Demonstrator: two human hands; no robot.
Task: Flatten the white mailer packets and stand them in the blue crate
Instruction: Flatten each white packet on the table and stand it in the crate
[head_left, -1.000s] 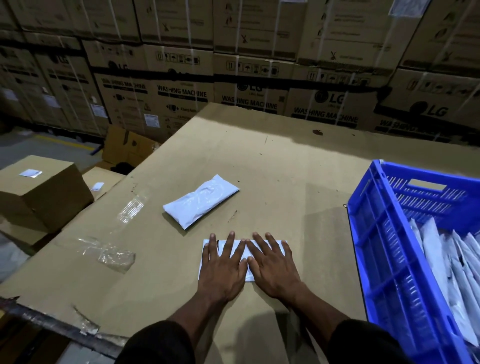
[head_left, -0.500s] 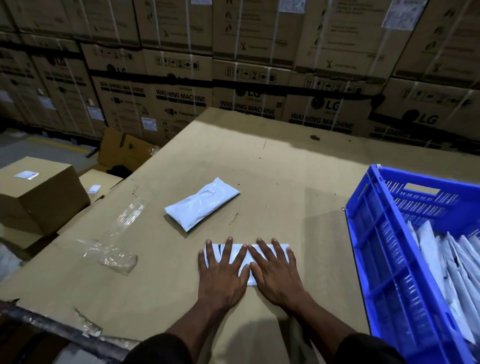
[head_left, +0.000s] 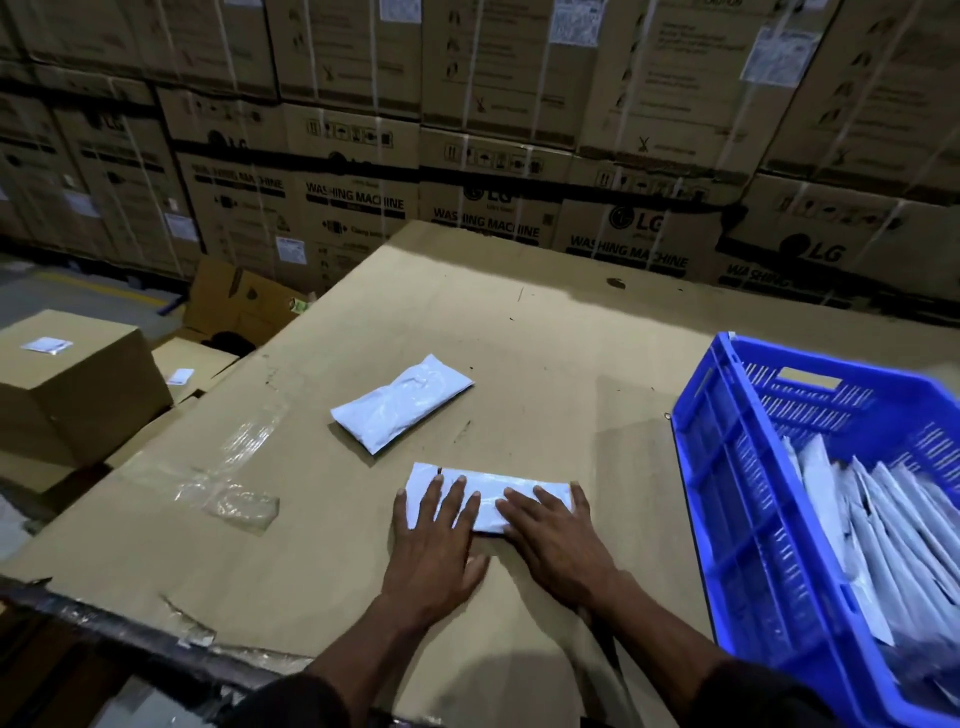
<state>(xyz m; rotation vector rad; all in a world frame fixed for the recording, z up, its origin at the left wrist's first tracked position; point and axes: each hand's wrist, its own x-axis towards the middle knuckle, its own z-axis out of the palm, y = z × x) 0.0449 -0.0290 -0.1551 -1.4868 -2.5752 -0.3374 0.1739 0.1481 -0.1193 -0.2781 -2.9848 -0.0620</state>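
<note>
**A:** Both your hands are flat on the near packet (head_left: 498, 493). Your left hand (head_left: 434, 545) has its fingers straight and spread, the tips pressing on the packet's left half, the palm down on the cardboard table top (head_left: 571, 374). Your right hand (head_left: 556, 540) lies the same way on the right half, fingers straight and relaxed, nothing curled round anything.

**B:** And against half a second ago?

**A:** You have drawn both hands back toward yourself. Earlier your fingers covered most of the packet and only a thin white strip showed beyond the tips; now its whole far edge and both far corners lie bare, with a small dark mark near the left corner. Your hands have also parted a little at the wrists, and your left thumb now rests on the cardboard below the packet's near edge. The packet itself lies in the same spot, flat and long side across you.

**B:** The other one?

**A:** The second packet (head_left: 402, 402) has not moved: it lies puffy and slanted, farther out and to your left, well apart from your hands.

**B:** The crate?

**A:** The blue crate (head_left: 737, 499) sits on the table to your right as before, with white packets (head_left: 883, 530) standing on edge inside it, leaning in a row.

**B:** Anything else?

**A:** Clear tape (head_left: 234, 488) wrinkles on the cardboard to your left, and stacked washing-machine cartons (head_left: 358, 208) wall the far side.
</note>
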